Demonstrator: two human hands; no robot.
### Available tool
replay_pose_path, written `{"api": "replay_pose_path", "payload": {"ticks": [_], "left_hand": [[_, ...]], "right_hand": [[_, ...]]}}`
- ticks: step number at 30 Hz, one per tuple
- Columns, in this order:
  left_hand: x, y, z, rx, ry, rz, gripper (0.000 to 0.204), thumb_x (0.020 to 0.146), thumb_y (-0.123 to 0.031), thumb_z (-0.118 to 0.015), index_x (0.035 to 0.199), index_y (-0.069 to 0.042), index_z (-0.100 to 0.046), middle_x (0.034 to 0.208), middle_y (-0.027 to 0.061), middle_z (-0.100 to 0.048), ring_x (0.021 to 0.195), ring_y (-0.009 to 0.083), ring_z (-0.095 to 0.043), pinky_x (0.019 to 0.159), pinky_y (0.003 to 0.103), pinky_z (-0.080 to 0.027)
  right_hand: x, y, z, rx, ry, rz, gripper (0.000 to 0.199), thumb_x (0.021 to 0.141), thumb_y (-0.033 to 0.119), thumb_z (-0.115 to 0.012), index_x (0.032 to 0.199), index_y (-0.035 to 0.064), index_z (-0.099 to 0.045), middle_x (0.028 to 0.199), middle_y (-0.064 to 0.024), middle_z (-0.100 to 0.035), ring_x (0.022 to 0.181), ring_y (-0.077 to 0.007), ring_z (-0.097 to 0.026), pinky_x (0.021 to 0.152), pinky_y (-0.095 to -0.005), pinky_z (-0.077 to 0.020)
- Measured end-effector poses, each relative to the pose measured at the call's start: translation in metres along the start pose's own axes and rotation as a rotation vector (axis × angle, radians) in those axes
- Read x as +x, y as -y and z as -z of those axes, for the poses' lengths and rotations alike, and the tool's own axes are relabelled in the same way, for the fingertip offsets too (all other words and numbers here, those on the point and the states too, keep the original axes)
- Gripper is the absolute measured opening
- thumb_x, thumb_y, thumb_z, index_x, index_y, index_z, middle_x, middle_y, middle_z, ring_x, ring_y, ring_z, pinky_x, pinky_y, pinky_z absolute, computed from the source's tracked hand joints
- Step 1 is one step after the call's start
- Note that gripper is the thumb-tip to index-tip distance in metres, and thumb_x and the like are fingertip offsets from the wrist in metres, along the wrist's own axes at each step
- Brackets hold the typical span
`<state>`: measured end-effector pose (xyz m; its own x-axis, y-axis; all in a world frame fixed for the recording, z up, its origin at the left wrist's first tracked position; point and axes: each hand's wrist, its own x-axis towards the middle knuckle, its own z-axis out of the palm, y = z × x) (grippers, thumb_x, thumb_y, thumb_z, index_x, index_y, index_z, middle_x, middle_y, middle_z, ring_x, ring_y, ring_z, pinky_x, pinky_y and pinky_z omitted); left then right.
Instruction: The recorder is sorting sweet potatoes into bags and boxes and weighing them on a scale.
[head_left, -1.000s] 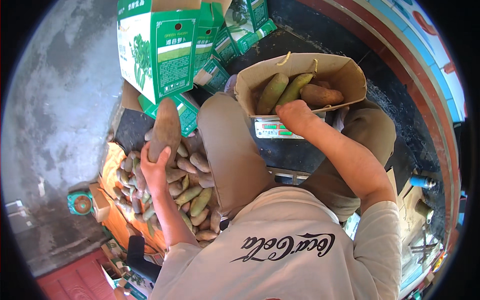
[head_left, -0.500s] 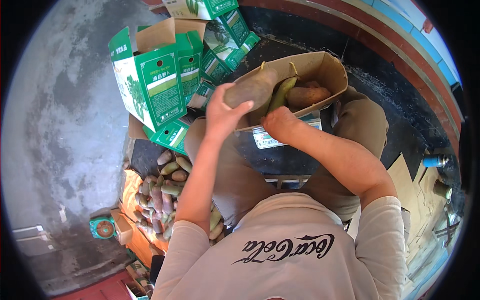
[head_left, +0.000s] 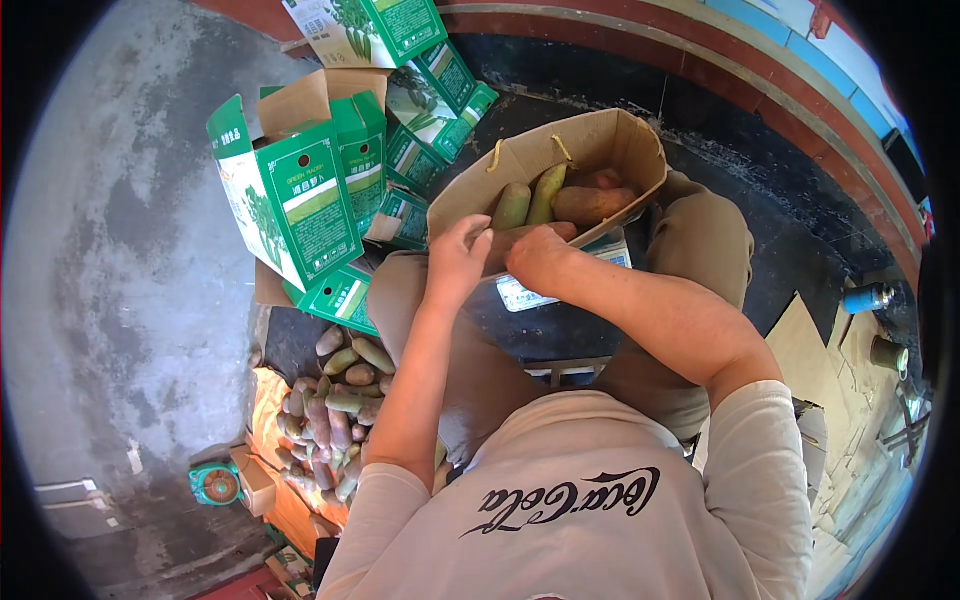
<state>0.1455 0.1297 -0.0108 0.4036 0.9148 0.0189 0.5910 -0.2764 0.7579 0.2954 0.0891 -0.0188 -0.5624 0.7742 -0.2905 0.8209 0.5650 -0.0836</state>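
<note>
**Between the brown-trousered knees [head_left: 700, 225], an open brown cardboard box [head_left: 630, 150] stands part-filled**

Inside, toward the far long edge and right end, lie plump green root vegetables [head_left: 546, 193] and a thick reddish-brown root [head_left: 595, 205]. Their skins look smooth but dull, and one green tip tapers to a narrow neck. Another brown root [head_left: 550, 231] shows along the near long edge, partly hidden by the hands. By the look of it, several are in and far more remain outside, in a loose heap of green and purplish-brown roots [head_left: 335, 425] beside the left leg; the box's top is open.

The right hand [head_left: 540, 256] is closed, apparently gripping the near long edge. At the near left corner the left hand [head_left: 458, 262] has its fingers bent; whether it grips anything, I cannot tell. Under the box sits a white scale [head_left: 520, 295]; past its left end stand green-and-white printed cartons [head_left: 310, 195].
</note>
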Motion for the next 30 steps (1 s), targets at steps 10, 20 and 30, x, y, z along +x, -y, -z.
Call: {"api": "replay_pose_path", "payload": {"ticks": [10,20,30], "left_hand": [[-0.02,-0.026,0.07,0.342,-0.47,-0.387,0.021,0.08,-0.003,-0.059,0.101,-0.001,-0.06,0.11,0.0145,-0.06,0.102,0.0268,-0.056,0.087,0.035,-0.044],[-0.025,-0.013,0.075,0.406,-0.619,-0.298,0.03,0.075,-0.003,-0.062,0.104,0.001,-0.057,0.121,0.0215,-0.05,0.107,0.0365,-0.051,0.089,0.04,-0.043],[-0.029,-0.009,0.073,0.501,-0.6,-0.352,0.027,0.076,-0.007,-0.062,0.102,0.001,-0.059,0.118,0.0221,-0.051,0.107,0.0358,-0.051,0.089,0.041,-0.042]], "right_hand": [[-0.005,-0.028,0.011,0.15,-0.087,-0.133,0.022,0.08,0.026,-0.059,0.091,0.0079,-0.067,0.09,-0.0099,-0.067,0.087,-0.0257,-0.065,0.068,-0.0372,-0.0513],[-0.01,-0.049,0.023,0.176,-0.195,-0.276,0.017,0.075,0.014,-0.059,0.087,0.0052,-0.068,0.093,-0.012,-0.066,0.089,-0.0272,-0.064,0.072,-0.0369,-0.0516],[-0.007,-0.047,0.028,0.161,-0.331,-0.243,0.018,0.07,0.006,-0.062,0.086,0.0077,-0.067,0.09,-0.0122,-0.066,0.088,-0.0279,-0.064,0.071,-0.0379,-0.0514]]}}
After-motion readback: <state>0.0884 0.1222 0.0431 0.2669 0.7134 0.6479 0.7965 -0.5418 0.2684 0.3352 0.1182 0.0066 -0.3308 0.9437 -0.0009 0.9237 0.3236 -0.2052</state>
